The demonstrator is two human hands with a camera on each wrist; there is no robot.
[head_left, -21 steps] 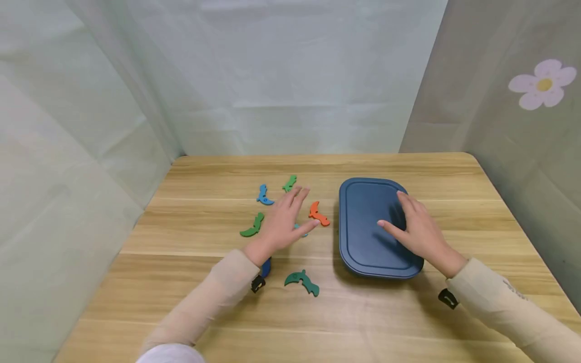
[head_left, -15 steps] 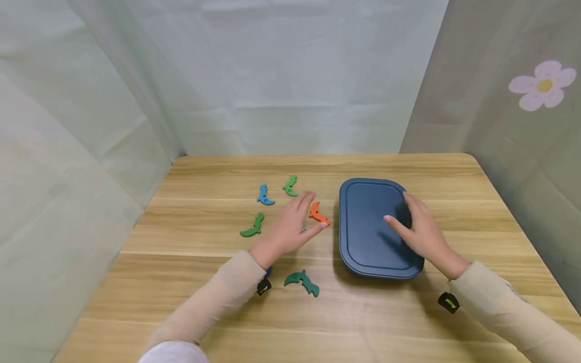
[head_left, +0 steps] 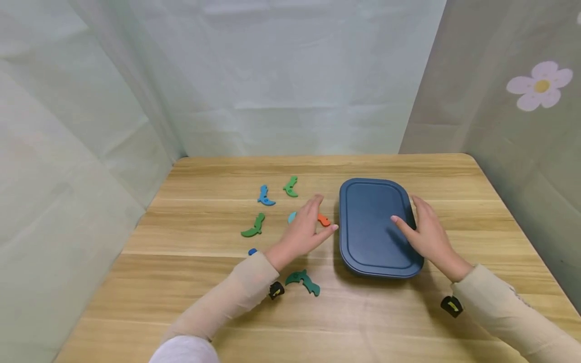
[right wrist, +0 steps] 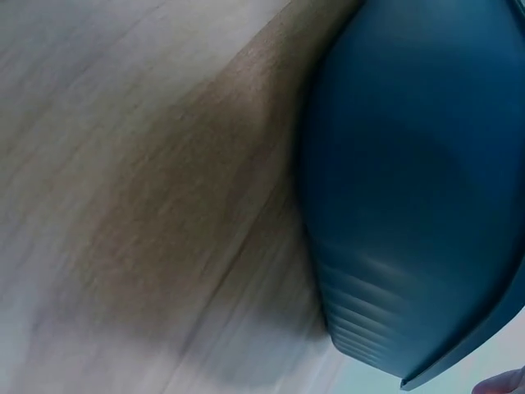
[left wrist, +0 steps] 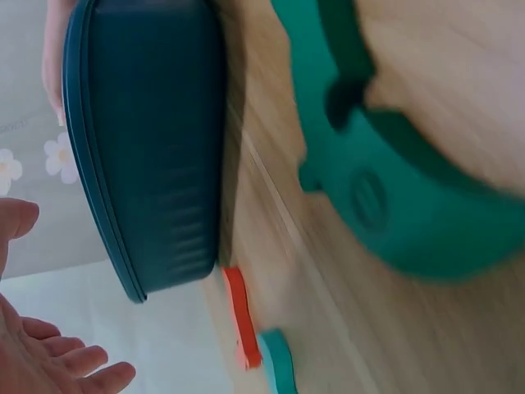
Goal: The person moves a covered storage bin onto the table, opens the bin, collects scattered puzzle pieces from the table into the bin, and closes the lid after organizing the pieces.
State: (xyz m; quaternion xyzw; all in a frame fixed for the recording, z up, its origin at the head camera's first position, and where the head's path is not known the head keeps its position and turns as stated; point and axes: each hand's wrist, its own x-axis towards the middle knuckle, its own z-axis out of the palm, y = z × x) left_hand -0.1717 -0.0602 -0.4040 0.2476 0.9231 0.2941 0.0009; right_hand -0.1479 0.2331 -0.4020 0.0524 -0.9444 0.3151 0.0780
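Note:
A dark blue lidded box [head_left: 376,227] stands on the table between my hands. My left hand [head_left: 300,236] is just left of it, fingers extended and thumb near its left rim, with a gap still showing in the left wrist view. Under that hand, an orange curved knife-shaped piece [head_left: 324,220] and a light blue piece [head_left: 292,217] are partly hidden. My right hand [head_left: 428,234] is at the box's right side, thumb over the lid and fingers along the right edge. Whether it touches the box, I cannot tell. Neither hand holds anything.
More flat curved pieces lie on the wooden table [head_left: 386,322]: a blue one [head_left: 263,195], a light green one [head_left: 290,186], a green one [head_left: 254,227], a dark blue one [head_left: 252,251] mostly hidden by the left sleeve, and a dark green one [head_left: 303,281]. Pale curtains [head_left: 290,91] stand behind.
My left hand has moved right, from over the pieces toward the box. My right hand has shifted slightly right, from above the lid to its right edge. The box has stayed put.

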